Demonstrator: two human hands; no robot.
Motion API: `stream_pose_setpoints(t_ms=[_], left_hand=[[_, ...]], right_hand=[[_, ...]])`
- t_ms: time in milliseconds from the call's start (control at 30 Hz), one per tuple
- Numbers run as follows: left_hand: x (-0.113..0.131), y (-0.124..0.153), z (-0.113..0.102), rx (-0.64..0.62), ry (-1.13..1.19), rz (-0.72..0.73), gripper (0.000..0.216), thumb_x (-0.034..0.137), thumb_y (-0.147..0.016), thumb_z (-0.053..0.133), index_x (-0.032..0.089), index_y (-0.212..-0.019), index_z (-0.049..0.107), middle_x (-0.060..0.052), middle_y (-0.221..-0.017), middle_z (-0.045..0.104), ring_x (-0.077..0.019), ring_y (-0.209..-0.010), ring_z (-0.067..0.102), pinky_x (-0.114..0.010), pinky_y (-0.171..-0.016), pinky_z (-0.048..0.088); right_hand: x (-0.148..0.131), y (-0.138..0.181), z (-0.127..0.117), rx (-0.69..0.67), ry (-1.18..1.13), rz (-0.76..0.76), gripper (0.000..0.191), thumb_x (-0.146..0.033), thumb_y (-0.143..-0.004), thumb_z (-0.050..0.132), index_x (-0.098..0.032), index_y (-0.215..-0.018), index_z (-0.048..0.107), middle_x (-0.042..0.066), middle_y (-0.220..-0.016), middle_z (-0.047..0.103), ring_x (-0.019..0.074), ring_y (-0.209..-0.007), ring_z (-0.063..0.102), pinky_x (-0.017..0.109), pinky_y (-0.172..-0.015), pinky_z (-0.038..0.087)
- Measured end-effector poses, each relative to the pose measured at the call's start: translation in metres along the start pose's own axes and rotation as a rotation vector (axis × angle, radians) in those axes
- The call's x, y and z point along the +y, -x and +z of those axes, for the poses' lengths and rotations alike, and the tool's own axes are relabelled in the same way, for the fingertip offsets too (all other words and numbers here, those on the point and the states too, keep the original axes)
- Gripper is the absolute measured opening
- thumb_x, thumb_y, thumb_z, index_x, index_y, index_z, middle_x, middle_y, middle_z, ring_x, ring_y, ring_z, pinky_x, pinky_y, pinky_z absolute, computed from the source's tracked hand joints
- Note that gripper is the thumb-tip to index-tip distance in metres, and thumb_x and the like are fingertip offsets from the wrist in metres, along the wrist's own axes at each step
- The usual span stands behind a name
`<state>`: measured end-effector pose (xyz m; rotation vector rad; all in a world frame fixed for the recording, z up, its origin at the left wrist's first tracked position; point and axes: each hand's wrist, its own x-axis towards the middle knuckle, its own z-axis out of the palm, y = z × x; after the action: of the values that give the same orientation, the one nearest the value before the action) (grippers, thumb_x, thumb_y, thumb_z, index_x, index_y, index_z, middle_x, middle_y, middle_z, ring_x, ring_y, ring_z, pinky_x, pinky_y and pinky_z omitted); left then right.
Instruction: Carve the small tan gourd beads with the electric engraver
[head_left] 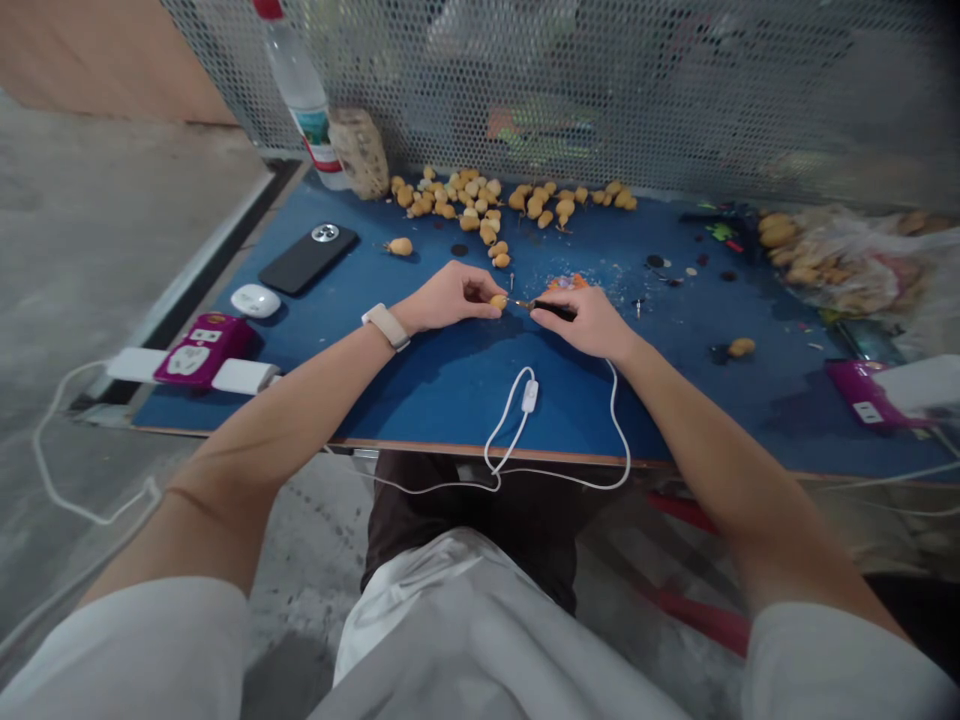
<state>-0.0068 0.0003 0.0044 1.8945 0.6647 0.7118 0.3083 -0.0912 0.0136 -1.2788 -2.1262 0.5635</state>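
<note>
The left grip is narrow, pinching a small tan gourd — and the right grip, just beside it, is closed round a black-handled tool, its tip at the gourd. Beyond both grips, more gourds lie clustered on the blue bench; on their near side loops a white cord.

Left hand holds small gourd; right hand, black-handled tool.
</note>
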Motion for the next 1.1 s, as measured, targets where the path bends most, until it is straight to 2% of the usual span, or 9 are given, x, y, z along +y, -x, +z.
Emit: stream_pose_setpoints(t_ms=[100, 200, 467, 633, 800, 1100], left_hand=[[0.0001, 0.0005, -0.0002, 0.003, -0.003, -0.014, 0.047, 0.051, -0.085, 0.118, 0.017, -0.111, 0.099, -0.012, -0.109, 0.097, -0.0225, -0.096, 0.085, -0.043, -0.103, 0.075], [-0.0002, 0.0006, -0.0010, -0.004, -0.008, -0.014, 0.044, 0.049, -0.087, 0.118, 0.017, -0.112, 0.100, -0.012, -0.109, 0.097, -0.0223, -0.096, 0.086, -0.043, -0.102, 0.075], [0.0008, 0.0004, -0.0004, -0.001, -0.003, -0.010, 0.052, 0.058, -0.084, 0.119, 0.018, -0.112, 0.101, -0.012, -0.110, 0.097, -0.0239, -0.097, 0.086, -0.045, -0.104, 0.075], [0.0030, 0.0009, -0.0002, 0.004, -0.005, -0.023, 0.048, 0.052, -0.084, 0.119, 0.017, -0.112, 0.101, -0.012, -0.108, 0.096, -0.0227, -0.095, 0.085, -0.044, -0.102, 0.074], [0.0035, 0.0012, 0.0001, 0.007, -0.009, -0.023, 0.042, 0.046, -0.088, 0.118, 0.016, -0.111, 0.100, -0.011, -0.106, 0.095, -0.0220, -0.094, 0.085, -0.043, -0.102, 0.073], [0.0028, -0.0008, -0.0001, -0.010, -0.007, -0.013, 0.043, 0.048, -0.087, 0.116, 0.018, -0.107, 0.092, -0.010, -0.103, 0.092, -0.0198, -0.091, 0.080, -0.043, -0.100, 0.073]], right_hand=[[0.0003, 0.0001, 0.0001, 0.005, 0.014, -0.005, 0.048, -0.068, -0.116, 0.077, -0.028, -0.110, 0.102, 0.009, -0.105, 0.098, 0.0322, -0.086, 0.083, 0.049, -0.086, 0.067], [0.0009, 0.0001, 0.0001, 0.001, 0.000, -0.003, 0.048, -0.068, -0.116, 0.077, -0.027, -0.117, 0.103, 0.010, -0.110, 0.099, 0.0337, -0.090, 0.085, 0.049, -0.087, 0.068], [0.0001, 0.0003, 0.0006, 0.004, 0.014, 0.000, 0.047, -0.065, -0.115, 0.077, -0.026, -0.118, 0.103, 0.011, -0.114, 0.100, 0.0354, -0.094, 0.088, 0.051, -0.093, 0.071], [-0.0005, 0.0004, 0.0007, 0.006, 0.011, 0.006, 0.046, -0.062, -0.115, 0.078, -0.026, -0.123, 0.105, 0.011, -0.120, 0.101, 0.0365, -0.102, 0.091, 0.051, -0.098, 0.073], [0.0005, 0.0004, 0.0011, 0.002, 0.014, 0.008, 0.047, -0.063, -0.116, 0.078, -0.026, -0.125, 0.104, 0.012, -0.122, 0.100, 0.0369, -0.105, 0.092, 0.051, -0.098, 0.074], [-0.0013, 0.0002, 0.0004, 0.012, 0.014, 0.018, 0.044, -0.061, -0.115, 0.080, -0.024, -0.122, 0.103, 0.013, -0.121, 0.100, 0.0377, -0.103, 0.092, 0.053, -0.099, 0.073]])
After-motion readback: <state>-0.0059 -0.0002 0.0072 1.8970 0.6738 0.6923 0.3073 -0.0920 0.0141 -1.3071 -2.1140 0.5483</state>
